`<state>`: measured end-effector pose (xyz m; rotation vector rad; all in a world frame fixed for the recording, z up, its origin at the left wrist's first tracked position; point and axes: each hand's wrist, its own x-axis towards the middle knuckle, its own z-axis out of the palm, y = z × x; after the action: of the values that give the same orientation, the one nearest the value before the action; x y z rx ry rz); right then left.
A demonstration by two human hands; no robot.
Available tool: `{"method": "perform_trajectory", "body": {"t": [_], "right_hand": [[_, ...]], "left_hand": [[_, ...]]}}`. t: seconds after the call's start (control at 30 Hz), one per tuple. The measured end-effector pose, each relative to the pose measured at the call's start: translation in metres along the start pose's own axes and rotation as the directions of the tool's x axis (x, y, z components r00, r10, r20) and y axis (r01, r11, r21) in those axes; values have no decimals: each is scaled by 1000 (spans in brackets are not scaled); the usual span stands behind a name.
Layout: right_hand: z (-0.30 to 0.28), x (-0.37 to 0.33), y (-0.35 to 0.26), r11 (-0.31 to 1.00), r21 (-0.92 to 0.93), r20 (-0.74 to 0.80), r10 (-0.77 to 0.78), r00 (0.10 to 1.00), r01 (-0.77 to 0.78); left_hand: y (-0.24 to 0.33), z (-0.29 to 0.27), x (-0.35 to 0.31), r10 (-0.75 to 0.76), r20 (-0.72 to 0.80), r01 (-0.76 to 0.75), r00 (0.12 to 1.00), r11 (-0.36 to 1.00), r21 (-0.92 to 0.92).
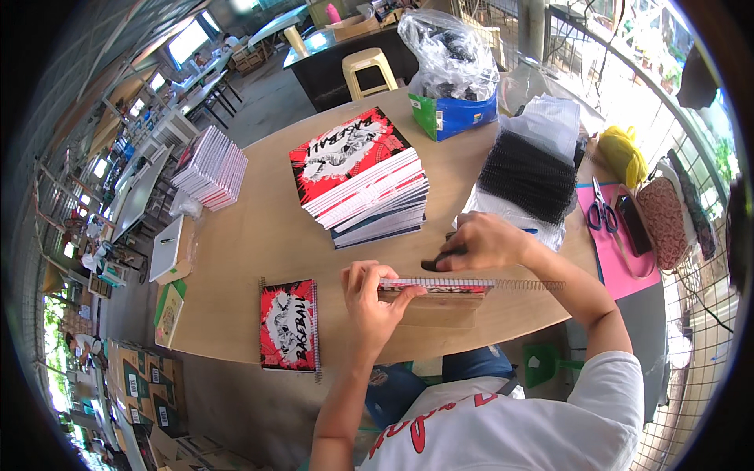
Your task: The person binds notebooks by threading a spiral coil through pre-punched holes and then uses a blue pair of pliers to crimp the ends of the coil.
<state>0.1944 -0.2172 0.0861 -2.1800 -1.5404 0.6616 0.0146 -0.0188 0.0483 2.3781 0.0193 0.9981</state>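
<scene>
My left hand (369, 294) is closed around a notebook (440, 289) standing on edge, its page edges and spine turned up. A thin wire coil (530, 285) runs along that spine and sticks out past the right end. Beside it is a light wooden block (440, 314). Just beyond the notebook, my right hand (483, 245) is closed on a small black object (444, 259), whose kind I cannot make out. To the left, a red spiral notebook (287, 326) lies flat near the table edge, its coil ends protruding.
Behind my hands stands a tall notebook stack (353, 169), with another stack (212, 169) farther left. Black wire coils (528, 177) lie on white plastic at right. Scissors (602, 212) and a phone (633, 225) rest on a pink sheet. A blue-green box (453, 116) holds a plastic bag.
</scene>
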Motion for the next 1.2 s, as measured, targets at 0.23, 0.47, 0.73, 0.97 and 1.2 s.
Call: {"method": "perform_trajectory", "body": {"t": [0.23, 0.47, 0.73, 0.97, 1.2], "right_hand": [[-6, 17, -11, 969, 246, -115, 3, 993, 25], [-7, 40, -19, 983, 184, -11, 0, 1000, 2], [-1, 45, -21, 899, 437, -34, 37, 999, -19], [-2, 38, -4, 744, 569, -215, -277, 936, 351], [2, 30, -13, 815, 491, -166, -259, 951, 308]], "left_hand": [[3, 1, 3, -6, -51, 4, 999, 999, -42], [-4, 0, -3, -55, -31, 54, 998, 998, -43], [-31, -6, -10, -151, -110, 106, 982, 934, -341], [-28, 22, -25, -342, 179, 355, 922, 568, -742], [-46, 21, -28, -335, 106, 266, 936, 477, -838]]}}
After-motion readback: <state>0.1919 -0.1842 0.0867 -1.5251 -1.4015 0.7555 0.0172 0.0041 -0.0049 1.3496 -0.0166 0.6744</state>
